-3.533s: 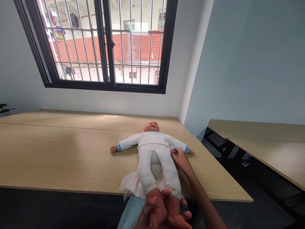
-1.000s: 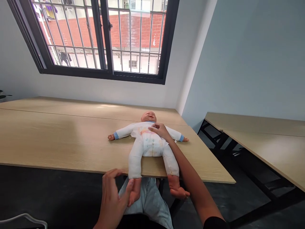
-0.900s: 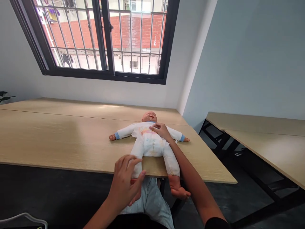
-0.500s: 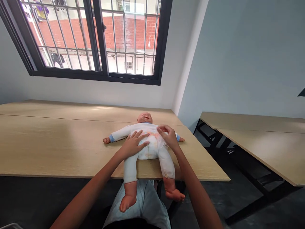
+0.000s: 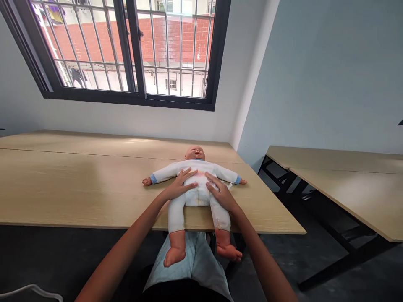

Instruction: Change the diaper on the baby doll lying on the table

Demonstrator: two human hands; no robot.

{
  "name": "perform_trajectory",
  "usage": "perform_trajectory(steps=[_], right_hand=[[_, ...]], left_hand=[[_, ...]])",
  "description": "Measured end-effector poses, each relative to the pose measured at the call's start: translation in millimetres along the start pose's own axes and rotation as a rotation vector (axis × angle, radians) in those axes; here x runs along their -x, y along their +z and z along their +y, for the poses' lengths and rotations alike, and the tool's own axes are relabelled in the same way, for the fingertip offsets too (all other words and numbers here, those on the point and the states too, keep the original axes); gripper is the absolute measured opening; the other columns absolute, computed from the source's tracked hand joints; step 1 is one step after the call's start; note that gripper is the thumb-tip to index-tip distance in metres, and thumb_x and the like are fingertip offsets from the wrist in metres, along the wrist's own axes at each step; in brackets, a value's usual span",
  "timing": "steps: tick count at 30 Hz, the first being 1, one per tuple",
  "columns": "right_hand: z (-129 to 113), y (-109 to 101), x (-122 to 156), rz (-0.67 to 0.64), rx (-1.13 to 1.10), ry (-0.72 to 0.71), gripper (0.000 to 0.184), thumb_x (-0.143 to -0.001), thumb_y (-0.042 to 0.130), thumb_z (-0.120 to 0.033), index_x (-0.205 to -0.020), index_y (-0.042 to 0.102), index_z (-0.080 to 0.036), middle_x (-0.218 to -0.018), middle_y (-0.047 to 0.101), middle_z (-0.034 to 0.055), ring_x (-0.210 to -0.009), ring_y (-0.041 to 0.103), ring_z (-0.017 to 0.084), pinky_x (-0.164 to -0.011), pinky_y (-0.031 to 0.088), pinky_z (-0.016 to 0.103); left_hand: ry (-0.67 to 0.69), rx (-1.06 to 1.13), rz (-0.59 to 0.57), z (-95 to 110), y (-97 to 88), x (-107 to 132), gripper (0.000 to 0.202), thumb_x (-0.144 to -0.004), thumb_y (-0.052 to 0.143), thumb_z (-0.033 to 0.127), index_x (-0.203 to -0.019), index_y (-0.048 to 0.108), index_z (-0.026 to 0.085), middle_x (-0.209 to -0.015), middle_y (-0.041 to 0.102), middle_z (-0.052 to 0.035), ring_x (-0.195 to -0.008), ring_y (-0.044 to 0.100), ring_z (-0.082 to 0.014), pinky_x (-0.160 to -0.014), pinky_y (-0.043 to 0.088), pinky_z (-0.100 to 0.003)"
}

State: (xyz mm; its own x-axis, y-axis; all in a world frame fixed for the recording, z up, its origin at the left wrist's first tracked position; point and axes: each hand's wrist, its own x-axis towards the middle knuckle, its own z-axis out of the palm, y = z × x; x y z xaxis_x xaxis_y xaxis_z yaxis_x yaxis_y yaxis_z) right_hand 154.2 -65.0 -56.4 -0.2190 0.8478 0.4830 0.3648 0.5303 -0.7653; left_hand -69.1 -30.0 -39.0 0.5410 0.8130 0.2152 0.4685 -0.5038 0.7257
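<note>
1. Left hand [image 5: 181,186] and right hand [image 5: 222,195] rest spread on the diaper [image 5: 198,196], apparently smoothing its front.
2. Beyond the right, a white tab [image 5: 230,185] juts out; handling it would call for a pinch.
3. The doll [image 5: 198,165] lies face-up on the desk [image 5: 94,188], feet overhanging.

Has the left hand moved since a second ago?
Yes: left hand went forward, from the near edge of the pale wooden table onto the printed white diaper.
</note>
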Motion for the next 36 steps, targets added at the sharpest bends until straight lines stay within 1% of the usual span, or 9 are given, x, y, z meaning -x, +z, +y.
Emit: perform_trajectory(steps=[5,8,12,16,20,25,27,31,36], right_hand=[[13.7,-14.2,9.4,0.468,0.233,0.155,0.045,-0.095,0.043,-0.047,-0.114,0.061,-0.010,-0.121,0.061,0.0186,-0.114,0.056,0.027,-0.102,0.043,0.040],[22.8,-29.0,22.1,0.498,0.598,0.400,0.038,-0.094,0.047,-0.036,-0.115,0.059,-0.007,-0.120,0.059,0.0215,-0.119,0.052,0.031,-0.102,0.038,0.042],[29.6,-40.4,29.9,0.354,0.815,0.636,0.041,-0.097,0.046,-0.036,-0.122,0.056,-0.005,-0.120,0.059,0.0222,-0.118,0.052,0.033,-0.098,0.039,0.040],[31.3,-38.6,23.0,0.208,0.852,0.616,0.042,-0.097,0.046,-0.047,-0.112,0.062,-0.011,-0.113,0.063,0.0195,-0.112,0.056,0.033,-0.093,0.040,0.039],[32.3,-33.8,17.7,0.195,0.773,0.556,0.030,-0.092,0.055,-0.040,-0.108,0.062,-0.015,-0.102,0.067,0.0144,-0.103,0.060,0.031,-0.086,0.042,0.038],[37.1,-36.7,23.5,0.384,0.416,0.485,0.014,-0.084,0.056,-0.022,-0.097,0.059,-0.016,-0.092,0.069,0.0091,-0.085,0.065,0.023,-0.080,0.047,0.033],[41.3,-38.8,27.8,0.420,0.215,0.463,0.023,-0.080,0.062,-0.028,-0.099,0.059,-0.015,-0.092,0.068,0.0099,-0.082,0.066,0.022,-0.077,0.050,0.032],[50.5,-39.9,36.9,0.321,0.042,0.400,0.047,-0.068,0.073,-0.044,-0.104,0.064,-0.015,-0.105,0.068,0.0126,-0.085,0.065,0.023,-0.076,0.052,0.034],[48.8,-40.9,44.9,0.303,0.086,0.367,0.039,-0.070,0.068,-0.046,-0.093,0.069,-0.015,-0.103,0.070,0.0126,-0.085,0.065,0.025,-0.080,0.052,0.038]], left_hand=[[0.014,-0.166,0.180,7.6,-1.2,6.0,0.064,-0.094,0.045,0.057,-0.146,0.043,0.020,-0.159,0.028,-0.0107,-0.151,0.004,-0.0337,-0.120,0.010,-0.056],[0.100,-0.394,0.285,32.5,0.6,13.3,0.055,-0.093,0.048,0.056,-0.141,0.049,0.029,-0.157,0.034,-0.0056,-0.150,0.006,-0.0355,-0.117,0.001,-0.065],[0.417,-0.522,0.005,67.8,12.3,8.7,0.042,-0.095,0.046,0.054,-0.132,0.057,0.038,-0.149,0.047,0.0007,-0.147,0.023,-0.0296,-0.117,-0.010,-0.061],[0.471,-0.543,-0.223,68.5,23.3,-22.5,0.036,-0.097,0.046,0.049,-0.127,0.061,0.038,-0.139,0.058,0.0011,-0.141,0.037,-0.0268,-0.118,0.001,-0.060],[0.407,-0.537,-0.330,52.7,23.7,-54.3,0.042,-0.097,0.040,0.056,-0.124,0.063,0.035,-0.136,0.061,0.0003,-0.140,0.038,-0.0264,-0.118,0.012,-0.057],[0.309,-0.511,-0.322,47.1,22.8,-67.3,0.048,-0.098,0.033,0.056,-0.124,0.063,0.029,-0.141,0.057,-0.0012,-0.143,0.034,-0.0271,-0.118,0.013,-0.054],[0.288,-0.489,-0.310,46.1,24.1,-67.4,0.047,-0.097,0.035,0.056,-0.125,0.062,0.029,-0.142,0.055,-0.0007,-0.143,0.034,-0.0267,-0.119,0.012,-0.052],[0.280,-0.427,-0.291,42.0,25.8,-67.1,0.047,-0.095,0.039,0.057,-0.123,0.063,0.028,-0.139,0.058,-0.0011,-0.140,0.038,-0.0267,-0.119,0.011,-0.052],[0.310,-0.179,-0.242,33.6,23.1,-68.8,0.043,-0.090,0.051,0.058,-0.108,0.069,0.023,-0.118,0.069,-0.0027,-0.118,0.058,-0.0244,-0.119,0.012,-0.051]])
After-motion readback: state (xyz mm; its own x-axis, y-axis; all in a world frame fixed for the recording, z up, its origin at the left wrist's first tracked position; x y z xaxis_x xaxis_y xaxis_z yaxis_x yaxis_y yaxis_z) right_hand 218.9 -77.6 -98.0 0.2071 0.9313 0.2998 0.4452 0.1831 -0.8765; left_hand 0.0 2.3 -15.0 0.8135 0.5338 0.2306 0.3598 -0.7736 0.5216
